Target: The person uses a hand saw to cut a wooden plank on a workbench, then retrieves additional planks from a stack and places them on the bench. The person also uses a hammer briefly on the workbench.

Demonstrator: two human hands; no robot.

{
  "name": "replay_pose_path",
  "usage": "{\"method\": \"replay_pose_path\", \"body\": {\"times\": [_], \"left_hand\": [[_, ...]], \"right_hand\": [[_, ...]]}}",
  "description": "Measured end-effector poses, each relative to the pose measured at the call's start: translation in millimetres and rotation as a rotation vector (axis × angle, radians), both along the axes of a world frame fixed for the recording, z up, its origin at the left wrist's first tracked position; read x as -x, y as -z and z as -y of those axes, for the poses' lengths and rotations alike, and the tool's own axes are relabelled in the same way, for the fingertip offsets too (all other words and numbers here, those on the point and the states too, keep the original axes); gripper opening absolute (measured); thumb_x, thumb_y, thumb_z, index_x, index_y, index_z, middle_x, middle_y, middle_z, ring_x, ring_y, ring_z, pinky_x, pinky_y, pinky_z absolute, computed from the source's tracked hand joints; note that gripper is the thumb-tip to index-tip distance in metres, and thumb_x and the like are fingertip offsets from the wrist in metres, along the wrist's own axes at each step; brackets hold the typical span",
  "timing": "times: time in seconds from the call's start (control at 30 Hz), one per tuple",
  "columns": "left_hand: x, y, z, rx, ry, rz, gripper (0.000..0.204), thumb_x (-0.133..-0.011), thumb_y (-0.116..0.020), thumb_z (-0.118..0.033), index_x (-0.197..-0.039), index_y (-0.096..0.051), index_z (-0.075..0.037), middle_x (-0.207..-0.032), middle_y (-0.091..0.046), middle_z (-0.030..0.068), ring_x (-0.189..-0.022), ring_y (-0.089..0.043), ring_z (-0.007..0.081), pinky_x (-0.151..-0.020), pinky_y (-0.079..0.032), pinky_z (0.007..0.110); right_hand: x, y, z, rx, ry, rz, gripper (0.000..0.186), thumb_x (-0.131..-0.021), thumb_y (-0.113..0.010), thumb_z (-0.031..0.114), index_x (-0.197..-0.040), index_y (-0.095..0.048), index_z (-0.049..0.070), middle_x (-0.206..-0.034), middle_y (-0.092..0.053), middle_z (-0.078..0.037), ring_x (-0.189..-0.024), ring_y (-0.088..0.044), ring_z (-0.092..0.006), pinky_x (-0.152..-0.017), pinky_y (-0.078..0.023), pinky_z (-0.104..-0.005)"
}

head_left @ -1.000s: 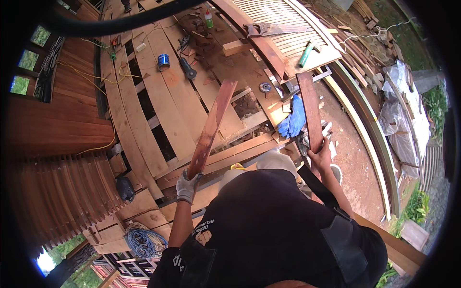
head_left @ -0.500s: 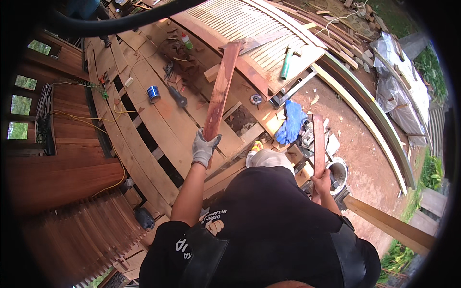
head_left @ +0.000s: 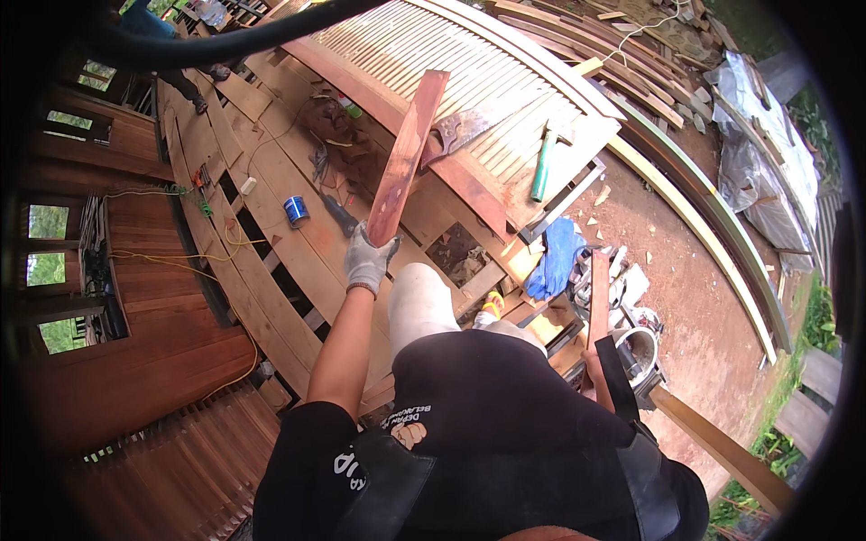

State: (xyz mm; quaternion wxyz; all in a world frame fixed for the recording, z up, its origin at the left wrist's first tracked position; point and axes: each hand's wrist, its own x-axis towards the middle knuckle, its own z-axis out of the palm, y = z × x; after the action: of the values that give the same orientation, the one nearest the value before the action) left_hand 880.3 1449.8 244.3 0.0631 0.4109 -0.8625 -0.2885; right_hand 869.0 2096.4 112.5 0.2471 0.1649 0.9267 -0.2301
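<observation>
My left hand (head_left: 370, 259), in a grey work glove, is wrapped round the lower end of a reddish-brown wooden board (head_left: 410, 153). The board slants up and away, its far end in front of a slatted wooden panel (head_left: 397, 50). My right hand (head_left: 593, 368), bare and partly hidden by a dark strap, grips a second, narrower reddish board (head_left: 599, 298) held upright at my right side. On the panel lie a handsaw (head_left: 471, 124), partly behind the left board, and a hammer (head_left: 543, 167) with a green handle.
Open gaps (head_left: 289, 290) run between the floor planks. A blue can (head_left: 295, 210) and a dark power tool (head_left: 339, 216) lie left of the boards. Blue cloth (head_left: 557, 259) and a white bucket (head_left: 639, 352) are at right. Another person's leg (head_left: 187, 87) shows far left.
My left knee has come up into view beside the left hand. The left board has shifted slightly left, and the right hand and its board are lower. The other person's legs show more.
</observation>
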Motion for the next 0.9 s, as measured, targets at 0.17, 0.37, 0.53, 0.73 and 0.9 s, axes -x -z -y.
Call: {"method": "replay_pose_path", "body": {"times": [0.17, 0.37, 0.53, 0.73, 0.9], "left_hand": [[124.7, 25.2, 62.7, 0.158, 0.126, 0.031, 0.087, -0.069, -0.087, -0.049, -0.138, -0.054, -0.008, -0.13, -0.063, 0.0203, -0.12, -0.061, 0.0377, -0.101, -0.05, 0.046], [283.8, 88.9, 135.0, 0.342, 0.313, 0.167, 0.092, -0.068, -0.084, -0.059, -0.141, -0.054, -0.012, -0.13, -0.064, 0.0144, -0.122, -0.06, 0.034, -0.102, -0.047, 0.05], [348.8, 110.5, 126.6, 0.388, 0.306, 0.266, 0.086, -0.077, -0.079, -0.051, -0.147, -0.048, -0.013, -0.144, -0.053, 0.0136, -0.137, -0.044, 0.0351, -0.114, -0.033, 0.053], [345.0, 85.6, -67.1, -0.362, 0.719, 0.059, 0.073, -0.088, -0.066, -0.057, -0.139, -0.056, -0.005, -0.12, -0.069, 0.0184, -0.12, -0.062, 0.0335, -0.111, -0.037, 0.054], [353.2, 95.6, -185.6, 0.087, 0.696, 0.305, 0.084, -0.077, -0.072, -0.069, -0.131, -0.06, -0.006, -0.126, -0.066, 0.0181, -0.118, -0.065, 0.0308, -0.1, -0.048, 0.048]], "right_hand": [[25.6, -70.9, 69.8, 0.021, 0.117, -0.088, 0.063, -0.069, -0.08, 0.031, -0.117, -0.054, 0.001, -0.103, -0.069, -0.024, -0.1, -0.068, -0.0405, -0.088, -0.052, -0.0451], [12.7, -119.3, 133.3, -0.047, 0.254, -0.168, 0.074, -0.067, -0.081, 0.023, -0.129, -0.05, -0.003, -0.111, -0.067, -0.028, -0.105, -0.067, -0.0414, -0.091, -0.052, -0.0457], [-33.3, -141.7, 174.2, -0.102, 0.348, -0.045, 0.084, -0.064, -0.083, 0.02, -0.135, -0.048, -0.006, -0.121, -0.063, -0.029, -0.116, -0.063, -0.0413, -0.099, -0.049, -0.0439], [-37.6, -128.1, 203.1, -0.059, 0.43, 0.106, 0.082, -0.065, -0.081, 0.019, -0.136, -0.049, -0.004, -0.121, -0.064, -0.027, -0.115, -0.063, -0.0419, -0.099, -0.049, -0.0441], [-35.1, -110.6, 148.9, -0.038, 0.248, -0.002, 0.084, -0.063, -0.087, 0.028, -0.134, -0.051, 0.0, -0.118, -0.065, -0.024, -0.11, -0.063, -0.0439, -0.095, -0.051, -0.0472]]}}
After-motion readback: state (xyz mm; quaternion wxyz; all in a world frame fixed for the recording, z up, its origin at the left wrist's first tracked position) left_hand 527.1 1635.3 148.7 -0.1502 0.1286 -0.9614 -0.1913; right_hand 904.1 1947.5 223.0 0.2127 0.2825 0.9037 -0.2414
